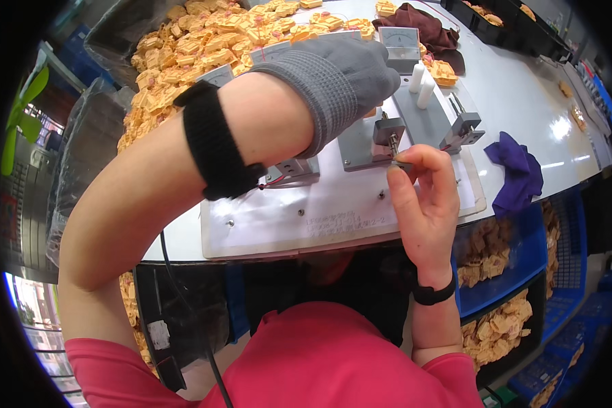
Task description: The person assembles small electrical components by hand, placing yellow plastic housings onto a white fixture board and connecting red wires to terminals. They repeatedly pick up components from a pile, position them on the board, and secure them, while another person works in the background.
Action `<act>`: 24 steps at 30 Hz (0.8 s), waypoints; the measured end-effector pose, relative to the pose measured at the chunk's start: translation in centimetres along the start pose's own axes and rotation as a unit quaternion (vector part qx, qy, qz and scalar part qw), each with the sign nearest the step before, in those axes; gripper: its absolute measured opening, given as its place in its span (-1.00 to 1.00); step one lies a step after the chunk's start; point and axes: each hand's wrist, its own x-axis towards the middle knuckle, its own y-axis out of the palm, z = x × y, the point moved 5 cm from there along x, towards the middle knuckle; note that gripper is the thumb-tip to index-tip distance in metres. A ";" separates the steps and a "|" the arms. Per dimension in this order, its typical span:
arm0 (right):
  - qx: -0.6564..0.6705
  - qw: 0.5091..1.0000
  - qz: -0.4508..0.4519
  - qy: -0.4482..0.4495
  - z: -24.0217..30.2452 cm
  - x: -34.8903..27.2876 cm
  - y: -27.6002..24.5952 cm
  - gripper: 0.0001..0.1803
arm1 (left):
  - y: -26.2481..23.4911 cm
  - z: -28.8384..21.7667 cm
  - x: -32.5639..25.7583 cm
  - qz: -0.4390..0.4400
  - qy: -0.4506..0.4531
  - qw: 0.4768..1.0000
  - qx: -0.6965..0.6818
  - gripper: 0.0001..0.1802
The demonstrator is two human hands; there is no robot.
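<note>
My left hand [364, 75], in a grey glove, reaches across the test fixture with its fingers curled down. Its back hides the fingertips and whatever they hold. My right hand [425, 194] is bare. Its thumb and forefinger pinch the near end of a metal plunger [393, 143], which runs out of a grey block [388, 127] on a grey base plate [360, 151]. To the right stand a second grey plate [415, 122] with two white posts [426, 93] and another clamp block [464, 129]. A small panel meter [399, 44] sits behind.
A heap of yellow-orange plastic parts [204, 44] covers the table's far left. A purple cloth [515, 173] lies at the right, a brown cloth [421, 26] at the back. Blue crates [534, 238] of similar parts stand below the right edge. A black cable [183, 296] hangs at the left.
</note>
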 end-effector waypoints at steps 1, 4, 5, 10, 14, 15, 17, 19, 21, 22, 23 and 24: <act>0.006 1.000 0.003 0.003 0.1 -0.1 0.1 -0.77 | -0.1 -0.4 -0.2 0.042 -0.008 0.999 -0.016 -0.77; -0.014 1.000 0.005 0.010 -0.1 -0.2 -0.1 -0.77 | 1.6 -0.5 -0.2 0.072 0.013 0.995 -0.069 -0.69; -0.002 1.000 0.006 0.021 -0.3 -0.3 0.1 -0.76 | 1.7 -0.3 0.1 0.103 0.013 0.991 -0.081 -0.58; 0.006 0.998 -0.002 0.068 -0.1 -0.1 0.5 -0.68 | -3.6 2.7 -5.0 0.076 0.028 0.977 -0.198 -0.16; -0.049 0.998 -0.029 0.021 -0.1 -0.3 0.2 -0.58 | -6.1 5.7 -11.3 -0.039 -0.065 0.912 -0.404 -0.35; -0.036 0.998 -0.036 0.029 -0.2 -0.4 0.3 -0.61 | -6.1 6.3 -13.6 -0.105 -0.100 0.891 -0.430 -0.39; -0.029 0.997 -0.064 0.038 -0.5 -0.7 -0.5 -0.68 | -3.8 7.9 -17.5 -0.246 -0.154 0.776 -0.560 -0.48; -0.031 0.997 -0.045 0.054 -0.9 -1.0 -0.3 -0.76 | -0.3 8.8 -21.3 -0.327 -0.198 0.612 -0.692 -0.49; -0.064 0.996 0.001 0.061 -1.1 -1.0 -0.3 -0.81 | 4.1 9.6 -25.4 -0.405 -0.228 0.510 -0.724 -0.52; -0.091 0.994 0.016 0.059 -0.9 -0.9 -0.2 -0.83 | 6.5 9.8 -26.5 -0.432 -0.232 0.460 -0.740 -0.55; -0.171 0.983 0.057 0.035 -0.1 -0.8 0.2 -0.82 | 8.3 9.0 -27.5 -0.462 -0.242 0.392 -0.758 -0.60; -0.252 0.963 0.093 0.006 1.0 -0.7 0.6 -0.80 | 9.9 8.3 -28.6 -0.483 -0.289 0.335 -0.756 -0.63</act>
